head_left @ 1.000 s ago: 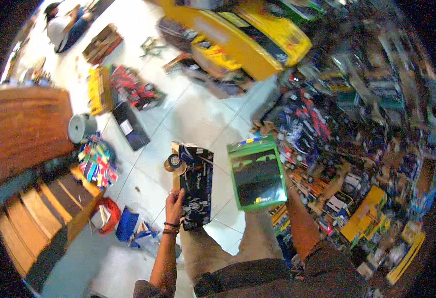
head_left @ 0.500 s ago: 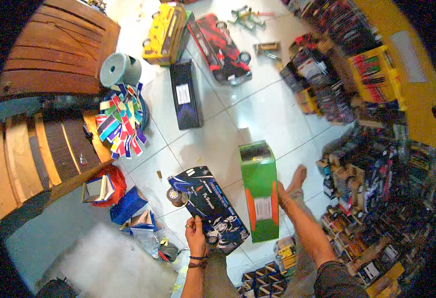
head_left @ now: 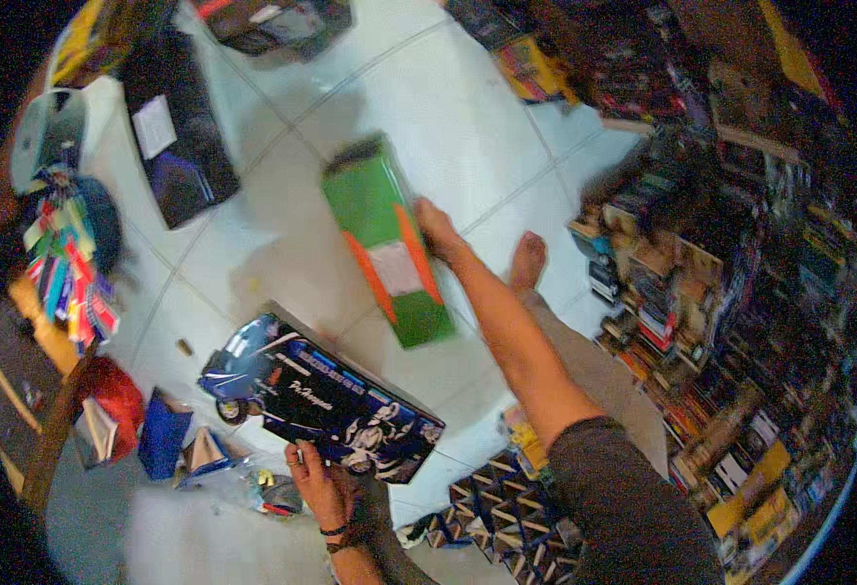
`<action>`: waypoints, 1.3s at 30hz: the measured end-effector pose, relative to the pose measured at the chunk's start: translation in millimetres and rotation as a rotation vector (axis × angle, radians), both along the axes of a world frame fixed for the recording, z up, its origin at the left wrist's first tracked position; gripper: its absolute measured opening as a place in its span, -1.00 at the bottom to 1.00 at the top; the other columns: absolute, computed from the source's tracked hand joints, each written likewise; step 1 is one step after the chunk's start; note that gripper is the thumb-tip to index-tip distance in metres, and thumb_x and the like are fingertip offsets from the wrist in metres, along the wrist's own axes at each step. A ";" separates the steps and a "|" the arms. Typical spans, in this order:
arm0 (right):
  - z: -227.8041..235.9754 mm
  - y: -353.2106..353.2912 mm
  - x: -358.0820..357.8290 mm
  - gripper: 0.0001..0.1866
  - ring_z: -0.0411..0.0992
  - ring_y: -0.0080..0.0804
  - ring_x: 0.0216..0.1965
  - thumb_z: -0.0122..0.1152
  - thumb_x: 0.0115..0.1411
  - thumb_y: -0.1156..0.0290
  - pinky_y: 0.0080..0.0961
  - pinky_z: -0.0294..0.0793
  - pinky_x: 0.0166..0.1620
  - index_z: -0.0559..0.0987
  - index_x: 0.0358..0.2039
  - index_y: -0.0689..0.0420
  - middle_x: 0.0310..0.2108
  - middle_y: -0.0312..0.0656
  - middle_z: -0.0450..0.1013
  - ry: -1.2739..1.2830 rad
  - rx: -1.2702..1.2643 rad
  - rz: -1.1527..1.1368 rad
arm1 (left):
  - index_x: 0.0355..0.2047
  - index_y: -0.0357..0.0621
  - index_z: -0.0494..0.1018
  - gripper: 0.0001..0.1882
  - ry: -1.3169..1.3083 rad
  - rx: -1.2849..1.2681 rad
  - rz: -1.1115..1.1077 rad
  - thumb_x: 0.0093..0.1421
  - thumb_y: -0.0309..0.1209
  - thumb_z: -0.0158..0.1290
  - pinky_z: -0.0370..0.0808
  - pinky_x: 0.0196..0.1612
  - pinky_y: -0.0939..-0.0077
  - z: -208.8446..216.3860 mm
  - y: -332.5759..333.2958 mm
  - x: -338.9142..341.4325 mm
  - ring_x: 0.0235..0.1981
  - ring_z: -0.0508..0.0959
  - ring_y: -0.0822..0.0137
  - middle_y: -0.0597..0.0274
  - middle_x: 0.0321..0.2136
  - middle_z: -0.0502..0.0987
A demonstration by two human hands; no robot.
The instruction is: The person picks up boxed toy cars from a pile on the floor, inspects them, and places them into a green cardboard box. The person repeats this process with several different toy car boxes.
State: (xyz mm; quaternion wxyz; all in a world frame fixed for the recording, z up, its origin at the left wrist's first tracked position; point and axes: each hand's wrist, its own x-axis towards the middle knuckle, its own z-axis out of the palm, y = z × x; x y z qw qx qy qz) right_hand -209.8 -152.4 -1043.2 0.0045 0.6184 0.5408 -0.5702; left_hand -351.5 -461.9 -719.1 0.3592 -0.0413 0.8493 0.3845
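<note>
My left hand [head_left: 321,483] holds a dark blue toy bus [head_left: 321,395] by its near lower edge, with the thumb and fingers closed on it. The bus has light lettering, a white figure pattern and a wheel showing near its front. Farther out, my right hand [head_left: 435,231] grips the right side of a green box-shaped toy vehicle body [head_left: 368,207] with orange side stripes and a pale label. The green body is tilted over the floor, apart from the bus. Some of my right fingers are hidden behind its edge.
A black toy vehicle body [head_left: 194,161] lies on the tiled floor [head_left: 477,127] at the far left. Colourful paper strips [head_left: 67,258] are heaped left. Many stacked toy parts [head_left: 682,292] fill the right side. Dark triangular-looking pieces [head_left: 497,517] lie near my legs.
My view has swung, shifting the floor things leftward. My right arm has stretched farther out with the green body, which is now farther from the bus and more slanted. The bus has turned flatter.
</note>
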 end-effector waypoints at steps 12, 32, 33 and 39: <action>183.2 79.9 -18.0 -0.58 0.50 0.02 -0.31 0.02 0.23 0.03 -0.19 0.45 -0.24 0.49 -0.29 0.20 -0.38 0.00 0.52 -0.148 0.503 0.151 | -0.20 -0.21 0.39 -0.69 -0.298 0.078 0.034 0.30 -0.17 -0.03 0.33 -0.25 0.55 11.8 25.5 -11.9 -0.35 0.35 0.47 0.32 -0.35 0.43; 252.1 144.8 159.1 -0.39 0.38 -0.16 -0.19 -0.10 0.14 -0.31 -0.16 0.37 -0.18 0.50 -0.23 0.02 -0.26 -0.22 0.50 0.426 0.085 -1.458 | -0.28 -0.06 0.38 -0.78 -0.321 -0.066 -0.163 0.27 -0.19 0.03 0.22 -0.37 0.64 -25.9 -54.3 28.2 -0.42 0.25 0.61 0.50 -0.45 0.34; 264.1 142.2 170.6 -0.42 0.37 -0.15 -0.14 -0.11 0.16 -0.27 -0.12 0.35 -0.12 0.48 -0.18 0.00 -0.20 -0.22 0.48 0.460 0.045 -1.472 | -0.27 -0.05 0.38 -0.77 -0.270 0.048 -0.190 0.27 -0.18 0.03 0.22 -0.38 0.64 -29.0 -56.9 27.0 -0.43 0.26 0.60 0.49 -0.44 0.34; 374.2 53.7 197.1 -0.51 0.32 -0.05 0.05 -0.12 0.26 -0.07 0.02 0.23 0.17 0.42 0.02 -0.02 0.03 -0.22 0.41 0.588 -0.168 -1.688 | -0.25 -0.05 0.37 -0.68 -0.375 0.006 -0.138 0.25 -0.07 0.03 0.18 -0.49 0.67 -25.3 -61.8 11.0 -0.50 0.25 0.59 0.49 -0.50 0.32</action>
